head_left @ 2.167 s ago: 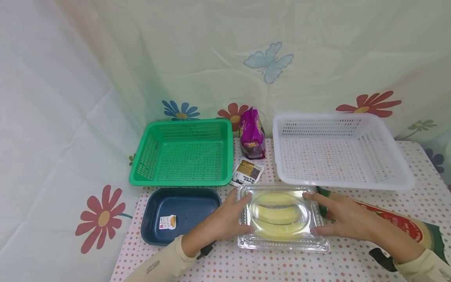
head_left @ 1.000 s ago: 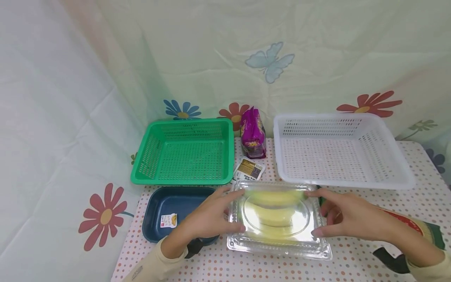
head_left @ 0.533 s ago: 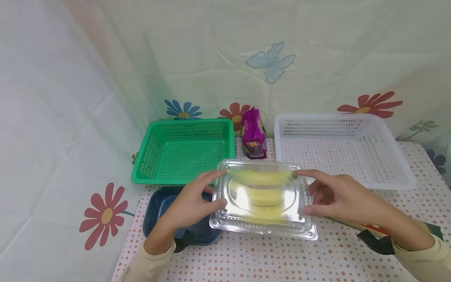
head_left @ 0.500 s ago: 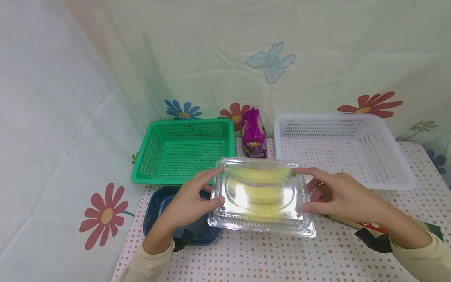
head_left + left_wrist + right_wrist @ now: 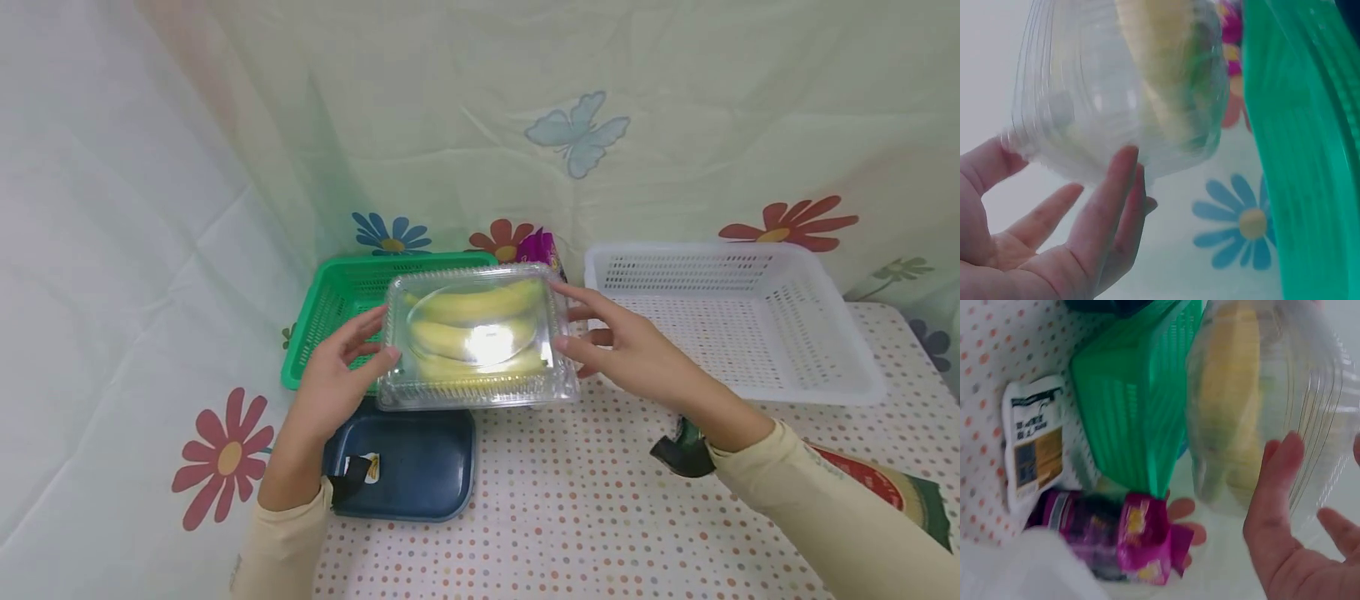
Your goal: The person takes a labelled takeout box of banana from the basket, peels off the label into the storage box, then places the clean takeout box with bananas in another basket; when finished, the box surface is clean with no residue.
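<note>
A clear plastic clamshell container (image 5: pixel 555 379) with yellow bananas (image 5: pixel 472 307) inside is held up in the air between both hands. In the head view it overlaps the front right of the green basket (image 5: pixel 300 350). My left hand (image 5: pixel 333 379) grips its left end, thumb on the near corner and fingers at the side. At the right end, my right hand (image 5: pixel 633 354) pinches the rim between thumb and forefinger. Both wrist views show fingertips against the ribbed side of the container (image 5: pixel 1085 81), (image 5: pixel 1310 394) with bananas visible through the plastic.
A white basket (image 5: pixel 720 392) stands at back right. The blue tray (image 5: pixel 420 467) with a small banana label (image 5: pixel 372 468) lies front left. A purple bag (image 5: pixel 1147 537) and a flat white packet (image 5: pixel 1035 444) are beside the green basket. A green-and-red package (image 5: pixel 870 479) lies at right.
Both hands have lifted the container off the table and carried it left and away from me, toward the green basket. It now covers much of that basket and the purple bag.
</note>
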Motion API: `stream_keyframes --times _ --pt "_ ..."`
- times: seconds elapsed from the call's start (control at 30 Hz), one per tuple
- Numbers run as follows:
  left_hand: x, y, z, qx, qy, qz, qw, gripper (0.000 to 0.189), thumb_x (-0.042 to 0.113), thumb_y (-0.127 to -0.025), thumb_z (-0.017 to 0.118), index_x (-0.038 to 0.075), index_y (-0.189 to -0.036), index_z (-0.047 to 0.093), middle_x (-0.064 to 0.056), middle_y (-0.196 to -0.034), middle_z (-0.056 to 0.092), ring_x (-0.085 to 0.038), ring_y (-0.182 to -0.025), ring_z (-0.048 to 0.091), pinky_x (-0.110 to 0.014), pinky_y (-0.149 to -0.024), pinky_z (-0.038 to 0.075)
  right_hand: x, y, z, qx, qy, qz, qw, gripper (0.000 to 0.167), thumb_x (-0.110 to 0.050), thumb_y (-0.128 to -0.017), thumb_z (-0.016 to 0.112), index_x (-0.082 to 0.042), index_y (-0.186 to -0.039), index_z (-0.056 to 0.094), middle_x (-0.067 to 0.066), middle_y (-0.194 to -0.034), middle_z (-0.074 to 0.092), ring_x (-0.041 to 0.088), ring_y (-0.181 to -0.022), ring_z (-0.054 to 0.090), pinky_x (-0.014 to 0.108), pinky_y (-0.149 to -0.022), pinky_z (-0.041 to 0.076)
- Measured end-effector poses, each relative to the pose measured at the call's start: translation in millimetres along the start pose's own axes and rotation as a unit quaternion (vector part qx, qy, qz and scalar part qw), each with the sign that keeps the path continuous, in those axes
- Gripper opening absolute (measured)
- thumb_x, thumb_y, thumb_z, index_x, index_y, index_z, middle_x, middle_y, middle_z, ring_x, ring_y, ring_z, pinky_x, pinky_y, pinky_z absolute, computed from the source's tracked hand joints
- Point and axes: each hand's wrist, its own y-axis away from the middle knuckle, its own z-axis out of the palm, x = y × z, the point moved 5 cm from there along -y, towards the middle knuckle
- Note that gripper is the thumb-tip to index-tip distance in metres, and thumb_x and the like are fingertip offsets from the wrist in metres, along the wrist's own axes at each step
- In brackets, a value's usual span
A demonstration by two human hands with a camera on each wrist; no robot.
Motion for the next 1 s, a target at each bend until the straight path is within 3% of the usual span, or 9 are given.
stream_keyframes --times 0.2,0.33,0.5,0.77,1.0 --pt "-13.9 -17.5 -27.9 0.028 0.023 -0.024 0.999 0.059 0.032 -0.103 0.061 0.027 -0.158 0.039 -0.01 -0.162 0.041 -0.033 -0.147 0.043 -0.058 -0.115 0.042 -12.5 -41.9 23.2 -0.014 -0.063 0.014 0.9978 0.077 -0.029 -0.098 0.07 -0.042 -0.16 0.026 0.016 -0.15 0.043 0.033 -0.116 0.066 0.044 -0.085 0.063" --pt "-23.9 -30.4 -46.2 0.034 0.052 -0.044 0.9971 0.059 0.031 -0.105 0.057 0.025 -0.16 0.036 -0.01 -0.163 0.038 -0.033 -0.146 0.044 -0.054 -0.113 0.044 -18.7 -66.8 38.5 -0.031 -0.114 0.036 0.9924 0.078 -0.023 -0.099 0.068 -0.04 -0.161 0.024 0.015 -0.153 0.039 0.036 -0.126 0.059 0.05 -0.092 0.06" --pt "-41.0 -45.8 -62.9 0.038 0.097 -0.091 0.9905 0.057 0.03 -0.106 0.056 0.026 -0.159 0.037 -0.009 -0.165 0.036 -0.031 -0.143 0.048 -0.04 -0.104 0.048 -19.5 -96.2 55.6 -0.047 -0.178 0.084 0.9793 0.079 -0.017 -0.1 0.066 -0.043 -0.16 0.024 0.014 -0.157 0.034 0.033 -0.135 0.052 0.054 -0.102 0.054" --pt "-76.8 -68.6 -70.2 0.017 0.144 -0.145 0.9787 0.056 0.023 -0.107 0.054 0.025 -0.16 0.035 -0.01 -0.167 0.029 -0.03 -0.146 0.041 -0.045 -0.111 0.044 -5.1 -132.4 76.6 -0.038 -0.203 0.15 0.9668 0.078 -0.014 -0.101 0.064 -0.045 -0.16 0.023 0.013 -0.163 0.029 0.034 -0.142 0.044 0.053 -0.102 0.054" --pt "-106.3 -87.8 -74.8 -0.019 0.128 -0.17 0.9769 0.058 0.018 -0.108 0.052 0.018 -0.161 0.03 -0.015 -0.167 0.026 -0.036 -0.152 0.031 -0.061 -0.115 0.039 8.9 -152.6 97.1 -0.037 -0.197 0.16 0.9667 0.079 -0.007 -0.102 0.059 -0.038 -0.163 0.02 0.018 -0.165 0.026 0.037 -0.142 0.044 0.055 -0.104 0.052"
